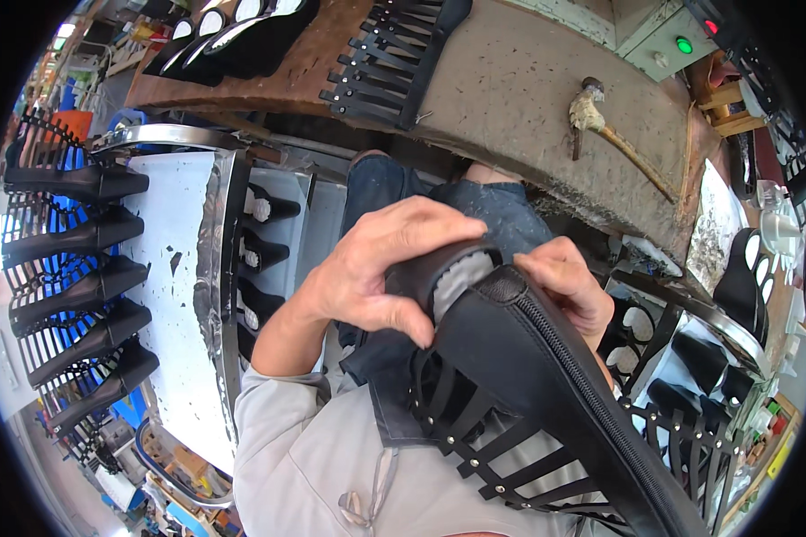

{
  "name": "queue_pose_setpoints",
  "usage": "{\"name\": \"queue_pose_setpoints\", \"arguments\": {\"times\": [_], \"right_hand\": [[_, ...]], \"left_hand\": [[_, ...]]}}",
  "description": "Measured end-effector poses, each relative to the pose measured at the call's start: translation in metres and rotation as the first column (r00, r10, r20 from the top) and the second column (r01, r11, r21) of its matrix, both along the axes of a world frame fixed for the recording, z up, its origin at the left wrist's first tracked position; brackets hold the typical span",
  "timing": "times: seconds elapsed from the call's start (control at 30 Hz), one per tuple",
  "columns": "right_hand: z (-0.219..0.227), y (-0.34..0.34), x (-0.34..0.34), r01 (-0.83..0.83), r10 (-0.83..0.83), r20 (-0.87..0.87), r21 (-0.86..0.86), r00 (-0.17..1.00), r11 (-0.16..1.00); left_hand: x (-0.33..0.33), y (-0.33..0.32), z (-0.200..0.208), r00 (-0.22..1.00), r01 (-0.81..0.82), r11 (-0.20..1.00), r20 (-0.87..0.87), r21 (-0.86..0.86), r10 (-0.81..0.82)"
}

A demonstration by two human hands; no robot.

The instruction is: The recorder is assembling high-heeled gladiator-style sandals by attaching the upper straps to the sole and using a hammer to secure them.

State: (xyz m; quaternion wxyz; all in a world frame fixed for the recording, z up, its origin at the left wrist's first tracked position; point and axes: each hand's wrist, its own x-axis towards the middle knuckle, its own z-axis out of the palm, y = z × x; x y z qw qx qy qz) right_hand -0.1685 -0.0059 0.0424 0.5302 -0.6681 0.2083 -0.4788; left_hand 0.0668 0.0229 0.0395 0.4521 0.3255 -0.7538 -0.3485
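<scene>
A black strappy boot [519, 358] lies across my lap and chest, its long zipper [573, 376] running toward the lower right. Its cut-out shaft has narrow straps with metal studs [475, 463]. My left hand [367, 268] is wrapped round a rounded black shoe part [415, 271] at the boot's upper end, thumb and fingers on either side. Between that part and the upper shows a grey-white piece [461, 285] with a scalloped edge. My right hand [569, 291] pinches the boot's back edge near the top of the zipper; the fingertips are partly hidden.
Ahead is a worn workbench [510, 89] with a hammer [600, 125] and a strappy black upper [394, 58]. Black wedge soles [242, 40] stand at the far left. A rack [175, 268] on my left carries several boots [81, 259]. More shoe parts [690, 358] sit at right.
</scene>
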Motion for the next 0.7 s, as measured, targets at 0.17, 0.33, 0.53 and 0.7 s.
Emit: {"name": "queue_pose_setpoints", "arguments": {"times": [0.17, 0.33, 0.53, 0.7], "right_hand": [[0.008, 0.001, -0.008, -0.009, 0.008, -0.034, -0.017, 0.999, 1.000], [0.005, -0.001, -0.013, 0.004, -0.004, -0.028, -0.018, 1.000, 1.000], [0.007, -0.001, -0.018, 0.019, -0.019, -0.040, -0.006, 0.999, 1.000], [0.008, 0.000, -0.024, 0.032, -0.032, -0.069, -0.004, 0.997, 0.999]], "left_hand": [[-0.015, 0.005, 0.005, 0.997, -0.071, 0.993, -0.019, -0.090, 0.069], [-0.022, 0.006, 0.016, 0.995, -0.097, 0.991, 0.011, -0.095, 0.098], [-0.026, 0.008, 0.017, 0.993, -0.089, 0.992, 0.064, -0.092, 0.095], [-0.031, 0.007, 0.019, 0.992, -0.075, 0.991, 0.089, -0.109, 0.085]]}}
